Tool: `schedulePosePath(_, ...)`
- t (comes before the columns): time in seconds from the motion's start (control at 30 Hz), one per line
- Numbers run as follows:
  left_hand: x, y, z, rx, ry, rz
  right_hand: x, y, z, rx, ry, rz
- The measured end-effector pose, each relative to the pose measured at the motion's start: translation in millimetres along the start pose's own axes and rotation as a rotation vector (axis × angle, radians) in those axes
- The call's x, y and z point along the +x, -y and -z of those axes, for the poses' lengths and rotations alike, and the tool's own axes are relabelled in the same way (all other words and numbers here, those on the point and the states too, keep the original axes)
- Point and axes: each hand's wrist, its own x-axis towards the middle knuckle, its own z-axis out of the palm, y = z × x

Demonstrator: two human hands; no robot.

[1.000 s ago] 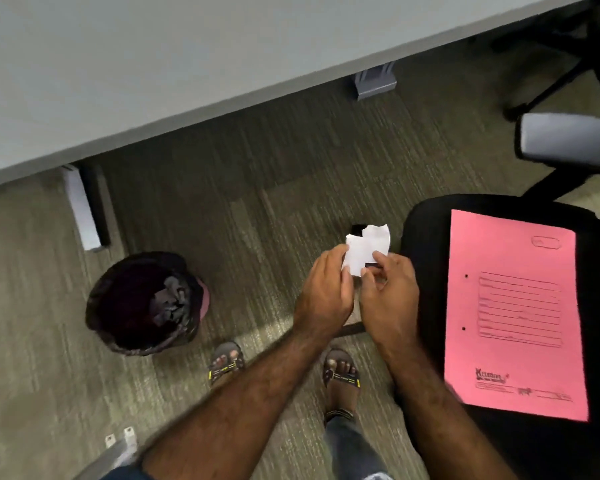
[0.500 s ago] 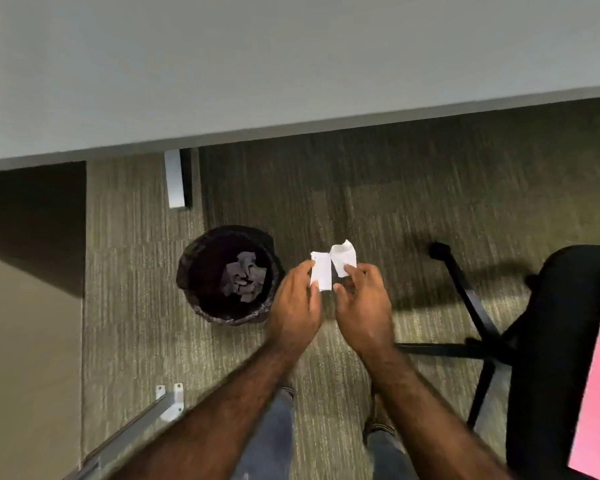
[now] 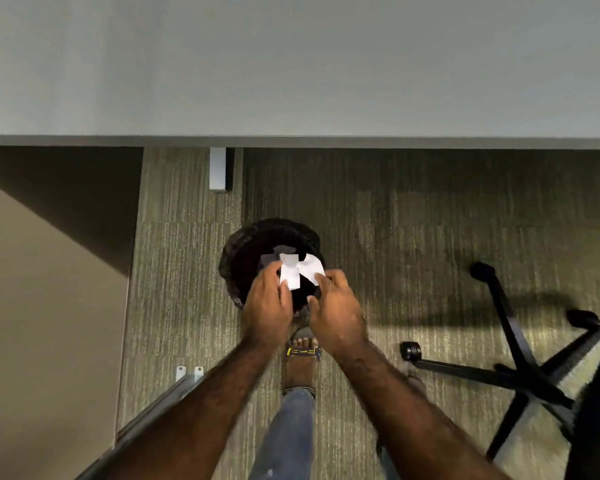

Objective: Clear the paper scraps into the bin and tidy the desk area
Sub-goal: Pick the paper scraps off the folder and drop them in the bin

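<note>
Since half a second ago my view has swung left, so the bin (image 3: 243,251) now sits near the middle of the picture, and both of my hands have come over its mouth where before they were off to its right. My left hand (image 3: 267,303) pinches one white paper scrap (image 3: 289,273) between thumb and fingertips, the fingers curled in around it. My right hand (image 3: 336,311) is likewise closed on a second scrap (image 3: 311,268), held at its lower edge. The two pieces stand apart at the bottom and lean toward each other at the top, where they seem to touch or overlap; I cannot tell which. Both hang directly above the dark opening of the bin, and a few greyish pieces of paper (image 3: 269,259) already lie inside it. The bin stands on the striped carpet (image 3: 413,237) just in front of the worktop (image 3: 291,64), whose pale edge runs across the upper part of the frame, with a white leg (image 3: 217,169) coming down behind the bin. My sandalled foot (image 3: 302,351) is planted just short of the bin. To the right, the black wheeled base of an office chair (image 3: 520,358) spreads over the carpet, well apart from the bin. A grey metal bracket (image 3: 187,374) shows by my left forearm.
</note>
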Motion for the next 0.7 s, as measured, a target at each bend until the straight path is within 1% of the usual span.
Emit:
schedulePosePath(0.27,8,29,5,0.074,0.005,0.111,12,9,-21,-0.054,0.129,0.093)
schedulePosePath(0.43,4,27,-2,0.107,0.017,0.076,9,5,-19,-0.034,0.181,0.081)
schedulePosePath(0.7,-4,-17,-23,0.083,0.045,-0.038,-11,-33,3,0.000,0.129,0.038)
